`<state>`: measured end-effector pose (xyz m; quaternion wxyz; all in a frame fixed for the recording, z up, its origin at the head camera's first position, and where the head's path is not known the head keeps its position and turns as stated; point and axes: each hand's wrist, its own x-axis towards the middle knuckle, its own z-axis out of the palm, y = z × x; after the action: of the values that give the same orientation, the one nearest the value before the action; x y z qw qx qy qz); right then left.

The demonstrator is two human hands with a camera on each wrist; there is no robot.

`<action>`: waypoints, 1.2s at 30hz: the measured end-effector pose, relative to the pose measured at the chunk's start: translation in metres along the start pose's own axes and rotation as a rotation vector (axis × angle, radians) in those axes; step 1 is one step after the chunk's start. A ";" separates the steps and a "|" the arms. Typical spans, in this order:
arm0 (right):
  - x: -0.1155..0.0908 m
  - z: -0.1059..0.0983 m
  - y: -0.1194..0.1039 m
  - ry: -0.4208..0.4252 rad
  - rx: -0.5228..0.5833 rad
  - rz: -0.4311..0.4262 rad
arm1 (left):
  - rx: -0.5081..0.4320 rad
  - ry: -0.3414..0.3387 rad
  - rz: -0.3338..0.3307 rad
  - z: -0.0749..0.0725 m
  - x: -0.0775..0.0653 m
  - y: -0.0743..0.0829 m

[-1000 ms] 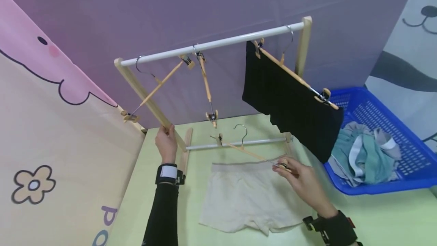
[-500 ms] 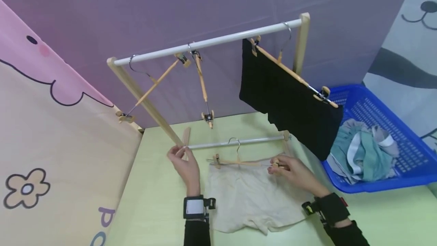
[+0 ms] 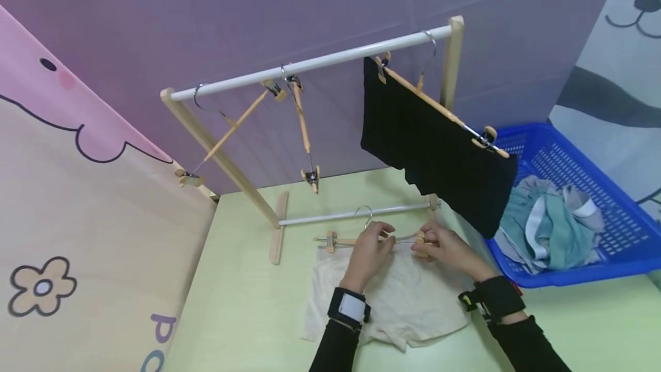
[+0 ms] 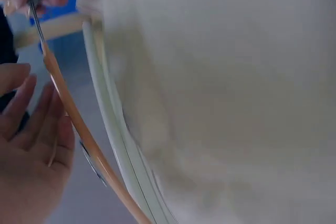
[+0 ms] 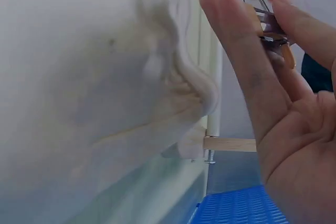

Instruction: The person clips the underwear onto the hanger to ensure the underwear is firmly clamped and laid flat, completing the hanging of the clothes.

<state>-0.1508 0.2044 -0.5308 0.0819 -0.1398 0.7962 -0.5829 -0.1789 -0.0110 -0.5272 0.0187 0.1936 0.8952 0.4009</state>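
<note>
A pair of cream shorts (image 3: 413, 303) lies flat on the table, waistband toward the rack. Over the waistband is a wooden clip hanger (image 3: 347, 241), its metal hook pointing away. My right hand (image 3: 448, 250) pinches the clip (image 5: 270, 30) at the hanger's right end between thumb and fingers. Beside the hanger's middle is my left hand (image 3: 368, 257). In the left wrist view its fingers (image 4: 37, 114) are loosely bent next to the wooden bar (image 4: 86, 135), with the thumb apart. The hanger's left clip (image 3: 330, 241) sits at the waistband's left end; whether it grips cloth is unclear.
Behind the shorts stands a rack with a white top rail (image 3: 330, 64) and wooden legs. Two bare hangers (image 3: 242, 119) hang on its left, black shorts (image 3: 434, 154) on its right. A blue basket (image 3: 614, 188) at the right holds green and grey clothes (image 3: 552, 225).
My left hand has left the rack's left leg and come right to the hanger's middle. My right hand has lowered the hanger onto the shorts' waistband, turning it nearly level.
</note>
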 end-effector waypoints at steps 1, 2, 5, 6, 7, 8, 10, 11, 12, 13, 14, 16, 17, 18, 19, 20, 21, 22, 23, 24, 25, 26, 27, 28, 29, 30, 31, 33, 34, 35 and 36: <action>0.000 0.000 0.001 0.011 0.004 0.005 | 0.031 -0.038 0.035 0.003 0.003 0.003; 0.000 0.000 0.002 0.026 0.000 0.004 | 0.046 -0.077 0.058 0.006 0.006 0.006; 0.000 0.000 0.004 0.070 -0.038 -0.002 | 0.035 -0.198 0.096 0.013 0.016 0.011; 0.000 0.000 0.005 0.083 -0.058 -0.005 | 0.025 -0.235 0.110 0.015 0.019 0.013; 0.001 0.000 0.005 0.097 -0.076 -0.004 | 0.019 -0.270 0.129 0.016 0.022 0.015; 0.002 0.000 0.005 0.111 -0.101 -0.004 | 0.017 -0.302 0.148 0.018 0.024 0.016; 0.002 0.000 0.005 0.139 -0.144 -0.008 | 0.031 -0.339 0.189 0.020 0.029 0.018; 0.003 0.000 0.005 0.152 -0.172 -0.014 | 0.036 -0.351 0.209 0.021 0.031 0.019; 0.003 0.001 0.004 0.165 -0.203 -0.028 | 0.049 -0.357 0.229 0.022 0.033 0.020; 0.003 0.001 0.004 0.181 -0.231 -0.043 | 0.054 -0.362 0.234 0.022 0.034 0.020; 0.003 0.001 0.003 0.195 -0.262 -0.058 | 0.057 -0.362 0.233 0.023 0.035 0.020; 0.003 0.000 0.002 0.214 -0.310 -0.084 | 0.053 -0.367 0.225 0.023 0.038 0.021; 0.002 0.000 0.002 0.219 -0.330 -0.091 | 0.055 -0.368 0.222 0.024 0.039 0.020; 0.001 0.000 0.002 0.219 -0.344 -0.094 | 0.058 -0.371 0.218 0.024 0.040 0.020; 0.001 -0.001 0.002 0.219 -0.355 -0.091 | 0.055 -0.376 0.209 0.024 0.040 0.020; 0.000 -0.001 0.002 0.214 -0.366 -0.085 | 0.056 -0.378 0.205 0.024 0.041 0.020; 0.000 -0.001 0.003 0.212 -0.375 -0.079 | 0.054 -0.380 0.198 0.024 0.042 0.020; 0.000 -0.001 0.003 0.210 -0.385 -0.066 | 0.060 -0.380 0.191 0.024 0.043 0.020; 0.000 -0.001 0.003 0.215 -0.398 -0.050 | 0.059 -0.379 0.184 0.024 0.044 0.020; 0.000 -0.001 0.004 0.222 -0.415 -0.031 | 0.061 -0.378 0.180 0.024 0.045 0.020; 0.000 0.000 0.004 0.235 -0.432 -0.010 | 0.062 -0.375 0.176 0.024 0.046 0.019; 0.000 0.000 0.005 0.245 -0.453 0.005 | 0.064 -0.371 0.176 0.024 0.046 0.019; 0.000 0.000 0.005 0.258 -0.475 0.023 | 0.066 -0.366 0.179 0.024 0.047 0.018; 0.000 0.000 0.005 0.267 -0.502 0.038 | 0.063 -0.361 0.182 0.025 0.048 0.017; 0.001 0.000 0.006 0.277 -0.530 0.047 | 0.051 -0.355 0.184 0.025 0.049 0.016; 0.002 0.000 0.006 0.280 -0.557 0.058 | 0.035 -0.348 0.184 0.025 0.049 0.015; 0.002 0.000 0.006 0.283 -0.576 0.065 | 0.014 -0.339 0.180 0.025 0.050 0.014; 0.004 0.000 0.006 0.284 -0.591 0.088 | -0.033 -0.313 0.169 0.025 0.050 0.013; 0.005 -0.001 0.006 0.282 -0.577 0.103 | -0.062 -0.294 0.156 0.026 0.050 0.012; 0.006 -0.001 0.006 0.280 -0.550 0.122 | -0.095 -0.276 0.139 0.026 0.050 0.011; 0.007 -0.001 0.006 0.276 -0.522 0.144 | -0.124 -0.255 0.124 0.026 0.051 0.011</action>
<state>-0.1583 0.2052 -0.5360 -0.0246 -0.0190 0.9306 -0.3648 -0.2170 0.0324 -0.5305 0.1195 0.2962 0.8454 0.4281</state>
